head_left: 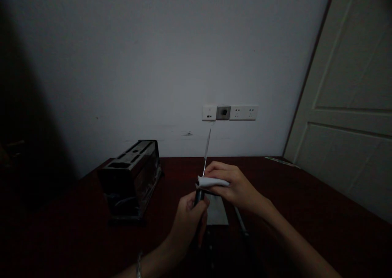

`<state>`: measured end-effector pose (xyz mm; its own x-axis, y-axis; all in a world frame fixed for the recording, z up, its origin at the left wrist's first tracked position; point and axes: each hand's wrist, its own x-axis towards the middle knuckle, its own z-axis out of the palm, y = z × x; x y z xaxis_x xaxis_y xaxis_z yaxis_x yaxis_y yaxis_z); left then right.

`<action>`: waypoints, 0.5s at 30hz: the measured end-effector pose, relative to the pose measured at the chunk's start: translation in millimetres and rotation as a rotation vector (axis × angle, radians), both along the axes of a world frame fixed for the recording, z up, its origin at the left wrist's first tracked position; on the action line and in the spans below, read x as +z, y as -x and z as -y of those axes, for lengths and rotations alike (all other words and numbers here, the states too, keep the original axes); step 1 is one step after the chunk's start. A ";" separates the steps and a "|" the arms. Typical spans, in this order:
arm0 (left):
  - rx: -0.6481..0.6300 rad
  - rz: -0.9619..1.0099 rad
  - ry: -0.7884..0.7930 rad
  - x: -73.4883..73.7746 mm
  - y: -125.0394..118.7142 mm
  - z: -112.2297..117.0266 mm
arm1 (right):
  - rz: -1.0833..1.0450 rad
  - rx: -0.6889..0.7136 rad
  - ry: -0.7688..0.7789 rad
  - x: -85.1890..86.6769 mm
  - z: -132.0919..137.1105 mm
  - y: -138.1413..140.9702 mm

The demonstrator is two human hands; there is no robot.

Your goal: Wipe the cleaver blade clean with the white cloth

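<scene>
My left hand (pixel 188 219) is wrapped round the black handle of a knife (pixel 207 147). Its thin blade points up and away from me, towards the wall. A folded white cloth or tissue (pixel 211 182) is pinched in my right hand (pixel 231 180), around the blade close to the handle. Below the hands, a pale, flat, rectangular piece (pixel 218 212), possibly a cleaver blade, lies on the table. Beside it, partly behind my right forearm, rests a slim metal piece with a dark end (pixel 241 221); I cannot make out its kind.
A black slotted holder (pixel 131 176), like a knife block, stands at the left on the dark red table (pixel 177 167). Wall sockets and switches (pixel 243 113) are behind. A thin flat strip (pixel 281 162) lies at the back right near the white door (pixel 346 118). The room is dim.
</scene>
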<state>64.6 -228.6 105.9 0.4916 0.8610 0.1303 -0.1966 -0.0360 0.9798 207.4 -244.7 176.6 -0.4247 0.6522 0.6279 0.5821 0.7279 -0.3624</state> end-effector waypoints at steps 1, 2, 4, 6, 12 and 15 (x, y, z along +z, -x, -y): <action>-0.001 -0.005 -0.007 -0.4 -0.4 0.3 | 0.027 0.012 0.017 1.2 0.9 -0.6; -0.004 -0.010 -0.011 -0.5 -0.6 0.8 | 0.049 0.019 0.030 2.3 1.7 -1.5; -0.014 -0.023 -0.014 0.0 -0.9 1.9 | 0.058 0.005 0.027 3.8 2.7 -3.8; -0.022 -0.030 -0.012 0.4 -0.8 2.8 | 0.045 -0.030 0.009 4.7 3.2 -5.9; -0.035 -0.044 -0.025 -0.6 0.1 1.7 | 0.115 -0.017 0.040 7.3 6.0 -4.9; -0.006 -0.049 -0.029 -0.1 0.2 -0.1 | 0.120 -0.055 0.015 6.6 6.3 -3.4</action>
